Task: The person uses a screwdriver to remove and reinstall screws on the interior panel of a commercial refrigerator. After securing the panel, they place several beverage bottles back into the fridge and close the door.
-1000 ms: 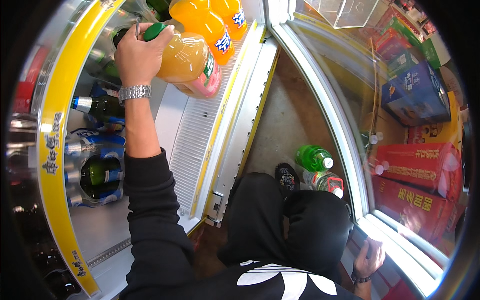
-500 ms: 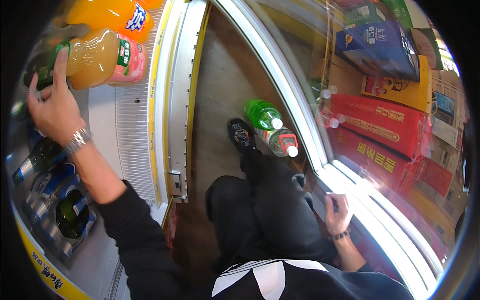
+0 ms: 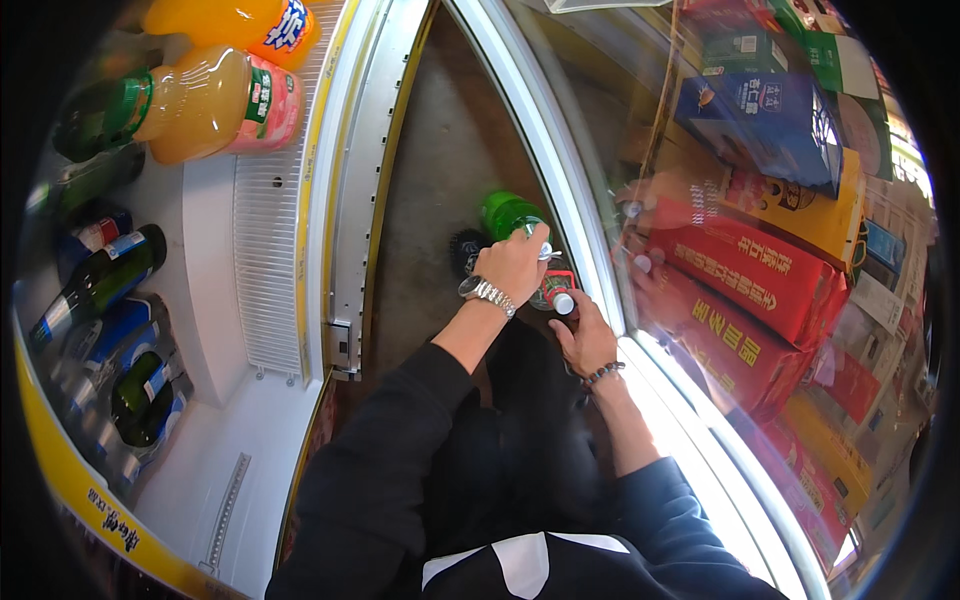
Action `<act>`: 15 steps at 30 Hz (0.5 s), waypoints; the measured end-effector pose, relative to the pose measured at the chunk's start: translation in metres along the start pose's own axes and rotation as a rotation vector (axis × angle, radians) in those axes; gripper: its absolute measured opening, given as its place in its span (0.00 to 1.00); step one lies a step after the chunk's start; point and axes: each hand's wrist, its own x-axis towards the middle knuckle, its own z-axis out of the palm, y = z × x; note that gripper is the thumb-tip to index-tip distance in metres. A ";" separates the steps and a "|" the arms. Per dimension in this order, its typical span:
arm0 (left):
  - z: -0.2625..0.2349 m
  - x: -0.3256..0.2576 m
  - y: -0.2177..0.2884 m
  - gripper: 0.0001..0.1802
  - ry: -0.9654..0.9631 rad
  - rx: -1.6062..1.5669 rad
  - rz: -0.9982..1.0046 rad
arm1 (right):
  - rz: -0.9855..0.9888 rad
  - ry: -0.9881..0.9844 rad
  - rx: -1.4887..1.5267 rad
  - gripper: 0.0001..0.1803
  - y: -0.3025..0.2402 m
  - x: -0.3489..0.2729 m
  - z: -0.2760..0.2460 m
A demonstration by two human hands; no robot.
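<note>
A green plastic bottle [image 3: 508, 214] stands on the floor by the door, its top partly hidden by my left hand [image 3: 510, 266]. The fingers of that hand are closed about the bottle's neck and cap. Right beside it is a clear bottle [image 3: 541, 296] with a white cap and a red carrying ring. My right hand [image 3: 588, 338] is at this cap, thumb and fingers parted on its near right side; I cannot tell whether they touch it. Inside the fridge, to the left, a large peach-coloured juice bottle [image 3: 205, 105] with a green cap stands on a ribbed white shelf [image 3: 268, 250].
An orange drink bottle [image 3: 235, 22] is behind the juice. Dark green bottles [image 3: 140, 400] and blue packs fill the fridge's lower left. The open glass door's white frame [image 3: 585, 240] slants down my right side. Beyond it are stacked red boxes [image 3: 750, 265] and a blue box [image 3: 765, 125].
My left hand has left the juice bottle's cap and come down to the green bottle. My right hand has moved forward from the door frame to the clear bottle.
</note>
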 end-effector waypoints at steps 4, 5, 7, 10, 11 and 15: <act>0.009 0.007 0.003 0.21 0.014 0.093 0.014 | -0.134 0.125 -0.098 0.28 0.000 0.014 0.022; 0.009 0.006 0.003 0.20 0.006 0.098 0.003 | -0.135 0.135 -0.132 0.22 0.000 0.017 0.024; 0.003 0.002 -0.001 0.18 0.092 -0.020 -0.004 | -0.141 0.116 -0.157 0.19 0.000 0.022 0.023; -0.020 -0.009 -0.009 0.12 0.190 -0.170 -0.128 | -0.145 0.085 -0.142 0.16 0.000 0.025 0.018; -0.032 -0.017 -0.008 0.11 0.293 -0.219 -0.079 | -0.135 0.075 -0.129 0.15 0.000 0.025 0.016; -0.093 -0.064 0.019 0.13 0.517 -0.375 -0.052 | -0.076 0.033 -0.084 0.14 0.002 0.021 0.016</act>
